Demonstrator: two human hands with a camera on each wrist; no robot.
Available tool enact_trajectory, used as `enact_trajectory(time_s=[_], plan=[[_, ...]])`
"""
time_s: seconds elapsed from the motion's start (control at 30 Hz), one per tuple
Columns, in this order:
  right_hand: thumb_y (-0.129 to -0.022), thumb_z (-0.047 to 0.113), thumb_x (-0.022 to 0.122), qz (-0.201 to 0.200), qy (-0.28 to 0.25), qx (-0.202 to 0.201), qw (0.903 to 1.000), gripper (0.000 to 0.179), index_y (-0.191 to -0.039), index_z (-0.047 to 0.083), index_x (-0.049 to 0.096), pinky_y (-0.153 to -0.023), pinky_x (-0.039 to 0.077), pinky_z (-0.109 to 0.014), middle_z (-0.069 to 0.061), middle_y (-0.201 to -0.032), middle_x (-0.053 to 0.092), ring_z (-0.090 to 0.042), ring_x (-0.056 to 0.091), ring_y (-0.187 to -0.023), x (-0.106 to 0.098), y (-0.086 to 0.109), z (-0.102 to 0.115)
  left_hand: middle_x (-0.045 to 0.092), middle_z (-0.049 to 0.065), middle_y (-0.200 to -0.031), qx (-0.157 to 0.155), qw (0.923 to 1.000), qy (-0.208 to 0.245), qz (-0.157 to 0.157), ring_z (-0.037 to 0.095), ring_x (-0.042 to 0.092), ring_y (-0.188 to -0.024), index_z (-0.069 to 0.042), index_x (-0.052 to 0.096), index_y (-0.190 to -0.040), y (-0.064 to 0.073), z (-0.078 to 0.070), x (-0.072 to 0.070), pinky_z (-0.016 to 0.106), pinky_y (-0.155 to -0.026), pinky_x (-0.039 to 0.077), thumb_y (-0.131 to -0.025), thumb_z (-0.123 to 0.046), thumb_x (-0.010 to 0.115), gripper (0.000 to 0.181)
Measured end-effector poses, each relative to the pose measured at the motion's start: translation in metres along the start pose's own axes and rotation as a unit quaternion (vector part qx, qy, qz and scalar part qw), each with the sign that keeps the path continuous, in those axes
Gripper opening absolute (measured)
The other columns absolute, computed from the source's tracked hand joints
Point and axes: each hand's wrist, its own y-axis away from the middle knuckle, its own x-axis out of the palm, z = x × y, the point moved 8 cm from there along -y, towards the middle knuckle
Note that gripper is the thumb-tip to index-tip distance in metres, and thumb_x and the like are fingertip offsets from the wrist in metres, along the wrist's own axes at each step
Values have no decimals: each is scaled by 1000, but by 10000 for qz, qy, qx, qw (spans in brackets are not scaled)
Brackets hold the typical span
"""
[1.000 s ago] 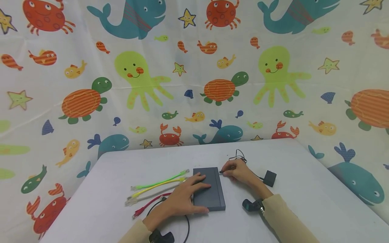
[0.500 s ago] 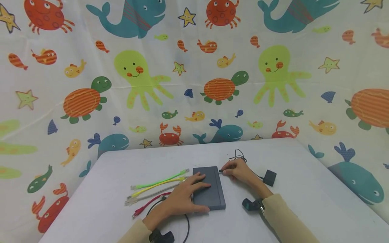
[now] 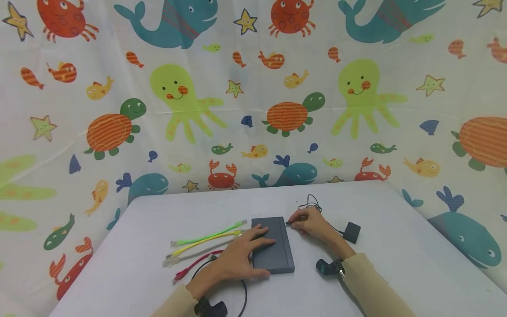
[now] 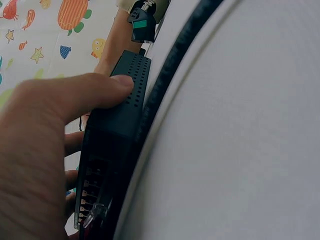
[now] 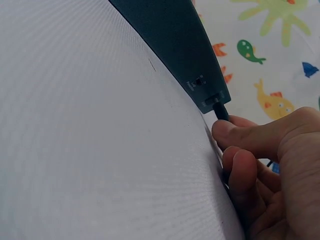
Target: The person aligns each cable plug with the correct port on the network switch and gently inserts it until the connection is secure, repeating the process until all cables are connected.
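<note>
The right hand (image 3: 311,223) pinches a black plug (image 3: 288,223) against the grey box (image 3: 273,255), just like a second ago, so this bit seems slow. The left hand (image 3: 236,259) rests spread on the box, on the tabletop (image 3: 396,237). Only the right wrist view shows tiny letters (image 5: 190,86) near the plug.

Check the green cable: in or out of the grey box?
Out: the head view shows both its connectors exposed, apart from the grey box.
</note>
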Motion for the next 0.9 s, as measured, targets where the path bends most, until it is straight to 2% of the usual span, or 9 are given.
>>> enact_trajectory(time_s=[0.33,0.43,0.67,0.9], plan=[[-82,0,70,-54,-69,105,9999,13,-94,-3,71,-47,47,-26,-23,-86,68,-14,53,-51,-1,-1,-1,33,-10,-156,-37,10000,28,26,20,23,-149,-48,43,-139,-1,3,1,56,-109,36,-75,-75,60,71],[-82,1,70,-65,-60,94,9999,12,-94,-2,71,-46,46,-25,-21,-83,67,-12,52,-50,0,-3,-6,33,-10,-156,-46,10000,29,26,20,23,-149,-49,43,-138,0,3,1,55,-108,36,-75,-76,60,71],[-82,3,72,-146,20,49,9999,12,-94,2,72,-45,45,-23,-18,-89,69,-11,51,-50,3,-15,-37,33,-11,-155,13,10000,-44,-43,19,24,-148,-51,43,-138,0,4,2,55,-107,38,-75,-76,59,70],[-81,9,74,-222,48,94,9997,10,-90,7,74,-46,45,-24,-11,-79,67,-11,52,-49,2,-15,-38,33,-11,-155,-7,10000,-38,-21,19,25,-148,-51,42,-138,0,4,1,56,-107,38,-75,-75,60,70]])
